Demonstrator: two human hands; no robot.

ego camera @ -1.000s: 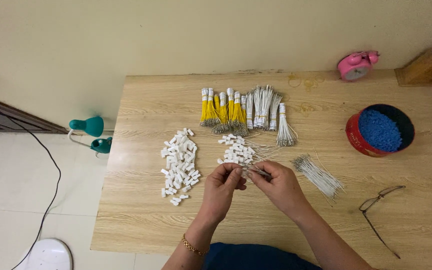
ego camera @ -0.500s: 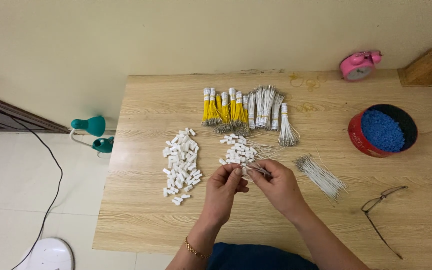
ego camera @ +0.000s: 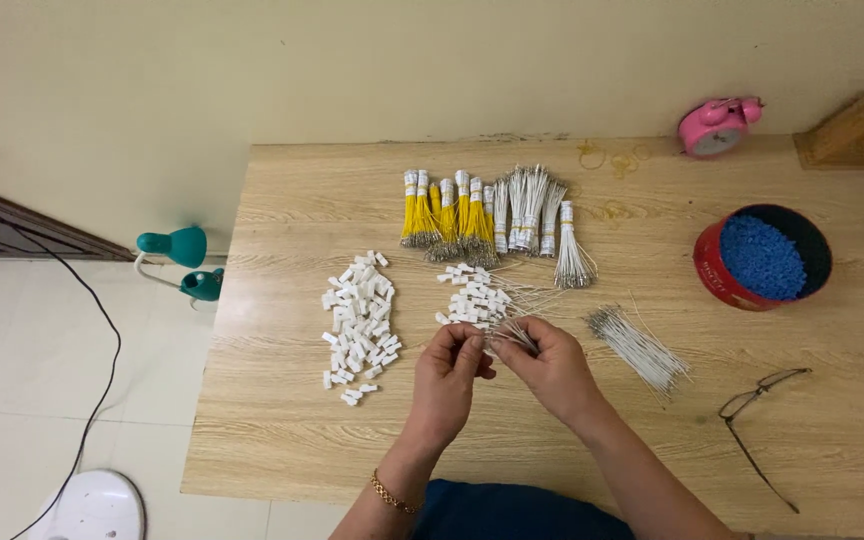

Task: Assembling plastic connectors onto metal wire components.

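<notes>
Wooden surface [ego camera: 282, 440] lies bare along its near edge. Left hand [ego camera: 449, 380] and right hand [ego camera: 550, 368], touching, pinch thin white wires [ego camera: 512, 335] just beside a heap of small white plastic connectors [ego camera: 474, 300].

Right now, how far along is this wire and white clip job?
Done, it seems: a small pile of clipped wires above the hands. In hand: the left hand and right hand pinch thin wires together. Left: the loose white clips, loose wires, and the yellow bundles and white bundles still tied.
</notes>
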